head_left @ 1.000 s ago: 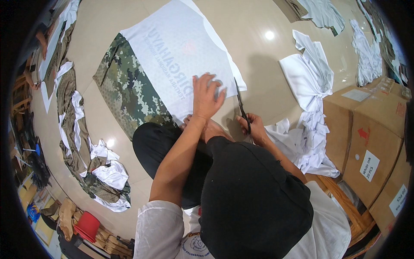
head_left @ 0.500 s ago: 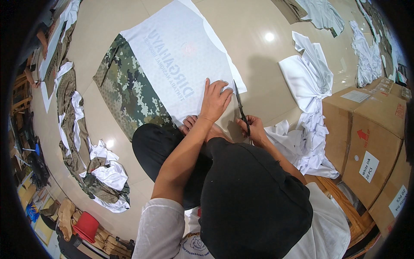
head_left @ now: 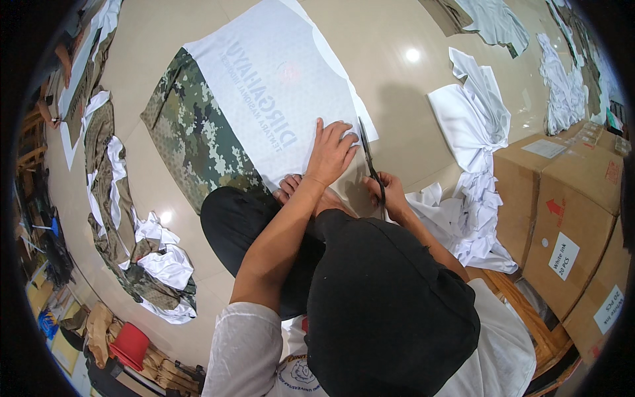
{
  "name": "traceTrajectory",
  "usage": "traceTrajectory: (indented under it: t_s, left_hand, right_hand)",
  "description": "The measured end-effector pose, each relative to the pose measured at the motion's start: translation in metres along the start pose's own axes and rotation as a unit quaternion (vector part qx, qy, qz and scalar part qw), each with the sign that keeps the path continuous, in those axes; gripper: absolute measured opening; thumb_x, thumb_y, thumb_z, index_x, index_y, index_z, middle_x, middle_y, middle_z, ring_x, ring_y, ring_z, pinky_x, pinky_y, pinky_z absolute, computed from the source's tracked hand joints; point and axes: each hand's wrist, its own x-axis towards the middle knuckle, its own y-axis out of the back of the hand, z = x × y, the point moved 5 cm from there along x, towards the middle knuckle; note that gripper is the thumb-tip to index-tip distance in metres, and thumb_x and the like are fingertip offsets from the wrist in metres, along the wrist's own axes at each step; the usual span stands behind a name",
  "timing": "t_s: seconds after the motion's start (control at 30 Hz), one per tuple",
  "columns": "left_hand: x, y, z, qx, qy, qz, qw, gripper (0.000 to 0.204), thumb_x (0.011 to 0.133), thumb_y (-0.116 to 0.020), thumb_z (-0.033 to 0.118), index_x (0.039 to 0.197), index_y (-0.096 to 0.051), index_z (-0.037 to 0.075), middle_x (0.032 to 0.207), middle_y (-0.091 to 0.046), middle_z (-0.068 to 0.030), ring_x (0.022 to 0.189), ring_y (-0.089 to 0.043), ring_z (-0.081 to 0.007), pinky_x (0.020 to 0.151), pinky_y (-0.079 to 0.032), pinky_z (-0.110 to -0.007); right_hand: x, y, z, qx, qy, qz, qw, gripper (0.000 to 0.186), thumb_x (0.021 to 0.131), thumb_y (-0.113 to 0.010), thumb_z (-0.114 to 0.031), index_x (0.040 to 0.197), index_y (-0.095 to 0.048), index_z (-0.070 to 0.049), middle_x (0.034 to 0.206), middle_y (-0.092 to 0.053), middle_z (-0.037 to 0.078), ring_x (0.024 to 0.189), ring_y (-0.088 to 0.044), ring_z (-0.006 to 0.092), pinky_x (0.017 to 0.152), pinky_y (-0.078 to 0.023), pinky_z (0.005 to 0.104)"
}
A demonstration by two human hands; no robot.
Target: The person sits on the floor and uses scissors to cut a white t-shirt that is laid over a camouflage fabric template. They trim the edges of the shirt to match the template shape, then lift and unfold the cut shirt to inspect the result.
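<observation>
White cloth [head_left: 264,66] shows grey-blue print, one faint reddish spot. Camouflage fabric [head_left: 205,135] at left — green, brown, cream blotches. Scissors [head_left: 371,165] are black. Right: cartons [head_left: 574,212] brown — red arrow.

Textile-cutting workshop indicated. Tiled floor [head_left: 397,86] used as work surface; printed white cloth [head_left: 264,76] and camouflage cloth [head_left: 208,142] spread flat, scissors [head_left: 370,162] held at edge. White fabric heap [head_left: 479,212] piled near stacked cardboard cartons [head_left: 582,192]; farther cloth [head_left: 86,73] attended by another person's hand [head_left: 67,76].
</observation>
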Motion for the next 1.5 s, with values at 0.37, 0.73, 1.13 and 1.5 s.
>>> traceTrajectory:
  t_s: [0.37,0.73,1.13,1.5]
  left_hand:
    - [-0.002,-0.005,-0.009,-0.023,0.012,0.015,1.000,0.013,0.100,-0.073,0.017,0.111,-0.068,0.012,0.130,-0.063,-0.0072,0.133,-0.059,-0.0293,0.128,-0.029,-0.070]
    - [-0.001,-0.002,-0.006,-0.022,0.010,0.014,1.000,0.015,0.101,-0.073,0.017,0.113,-0.067,0.012,0.131,-0.062,-0.0076,0.133,-0.059,-0.0300,0.128,-0.029,-0.071]
    - [-0.001,-0.002,-0.005,-0.020,0.012,0.011,1.000,0.014,0.102,-0.072,0.017,0.114,-0.067,0.013,0.131,-0.061,-0.0075,0.133,-0.058,-0.0299,0.128,-0.029,-0.070]
    - [-0.003,-0.004,-0.008,-0.025,0.010,0.019,0.999,0.014,0.102,-0.071,0.017,0.114,-0.067,0.012,0.131,-0.062,-0.0082,0.132,-0.059,-0.0305,0.128,-0.029,-0.070]
  right_hand:
    - [0.015,-0.004,-0.011,-0.016,0.007,0.010,1.000,0.039,0.094,-0.086,-0.038,0.088,-0.065,-0.005,0.069,-0.062,0.001,0.055,-0.057,0.0106,0.051,-0.043,0.0275]
    - [0.013,-0.006,-0.018,0.004,-0.004,0.016,1.000,0.035,0.095,-0.087,-0.033,0.084,-0.064,-0.009,0.067,-0.062,0.000,0.052,-0.057,0.0090,0.050,-0.043,0.0259]
    - [0.019,-0.005,-0.017,-0.009,0.020,0.006,1.000,0.038,0.095,-0.087,-0.035,0.086,-0.064,-0.006,0.067,-0.061,0.000,0.053,-0.056,0.0104,0.050,-0.043,0.0271]
    - [0.017,-0.004,-0.017,-0.021,0.023,0.011,0.999,0.037,0.094,-0.088,-0.033,0.085,-0.064,-0.006,0.068,-0.062,0.000,0.052,-0.055,0.0098,0.049,-0.043,0.0268]
